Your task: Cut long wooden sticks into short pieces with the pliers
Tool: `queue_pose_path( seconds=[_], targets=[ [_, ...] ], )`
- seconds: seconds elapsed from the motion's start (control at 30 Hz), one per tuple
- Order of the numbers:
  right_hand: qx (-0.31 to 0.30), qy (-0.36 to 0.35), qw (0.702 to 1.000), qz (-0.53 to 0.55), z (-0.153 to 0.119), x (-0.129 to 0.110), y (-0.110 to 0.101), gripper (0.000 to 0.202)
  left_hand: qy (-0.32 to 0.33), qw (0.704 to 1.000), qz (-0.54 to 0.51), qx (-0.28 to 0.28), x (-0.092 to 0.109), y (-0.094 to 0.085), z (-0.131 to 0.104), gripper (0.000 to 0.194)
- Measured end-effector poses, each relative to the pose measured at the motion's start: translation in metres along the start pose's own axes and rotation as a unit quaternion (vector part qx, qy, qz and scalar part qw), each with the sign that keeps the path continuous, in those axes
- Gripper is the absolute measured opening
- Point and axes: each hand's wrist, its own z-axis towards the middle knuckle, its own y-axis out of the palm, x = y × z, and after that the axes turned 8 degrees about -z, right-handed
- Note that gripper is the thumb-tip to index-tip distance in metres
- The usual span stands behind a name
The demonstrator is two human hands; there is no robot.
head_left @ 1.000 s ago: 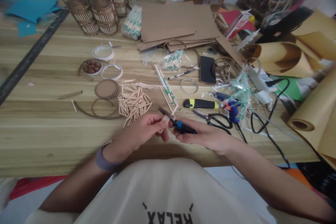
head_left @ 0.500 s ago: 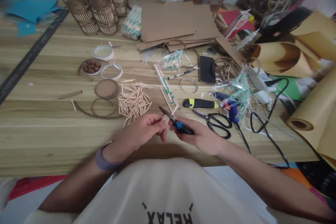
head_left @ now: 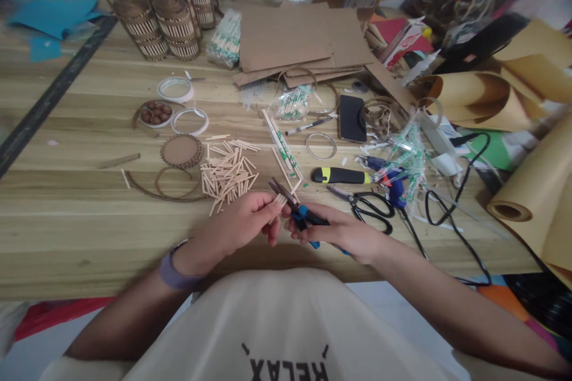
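Observation:
My left hand (head_left: 243,220) pinches a small bundle of short wooden sticks (head_left: 279,201) between thumb and fingers. My right hand (head_left: 342,229) is wrapped round blue-and-black pliers (head_left: 304,212), whose parted jaws are at the sticks' upper end. Beyond my left hand lies a loose pile of short wooden sticks (head_left: 227,175). Longer sticks and a green-printed paper wrapper (head_left: 281,143) lie just past the pliers. To the right of the pliers rest black-handled scissors (head_left: 373,208) and a black-and-yellow cutter (head_left: 342,175).
A phone (head_left: 352,118), cardboard sheets (head_left: 286,36) and tape rolls (head_left: 190,121) lie farther back. Lidded woven containers (head_left: 176,27) stand back left. At right are a blue glue gun (head_left: 397,190), its black cable and brown paper rolls (head_left: 512,208).
The pliers have opened in my right hand; their jaws and blue handles are now spread apart. My left hand keeps its pinch on the sticks, nearly unmoved.

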Motion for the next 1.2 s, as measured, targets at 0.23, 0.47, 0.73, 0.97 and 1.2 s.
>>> queue_pose_path(
  seconds=[0.23, 0.47, 0.73, 0.97, 1.2],
  targets=[
    [0.006, -0.011, 0.999, -0.041, 0.002, 0.001, 0.001, 0.023, 0.003, 1.0, 0.024, 0.019, 0.002, 0.001, -0.001, 0.043],
    [0.026, -0.053, 0.991, -0.124, 0.003, 0.003, 0.003, 0.014, 0.009, 0.999, 0.041, 0.019, 0.003, 0.002, -0.003, 0.044],
    [0.094, -0.047, 0.984, -0.147, -0.004, 0.003, -0.01, 0.032, 0.039, 0.997, 0.051, 0.047, 0.006, -0.012, -0.006, 0.035],
    [0.283, -0.156, 0.842, -0.431, 0.008, -0.006, -0.005, 0.031, 0.043, 0.945, 0.316, 0.074, 0.001, -0.001, 0.0, 0.034],
    [0.229, -0.097, 0.789, -0.562, 0.027, -0.004, 0.006, 0.026, 0.067, 0.851, 0.505, 0.128, -0.004, 0.011, 0.004, 0.029]
  ],
)
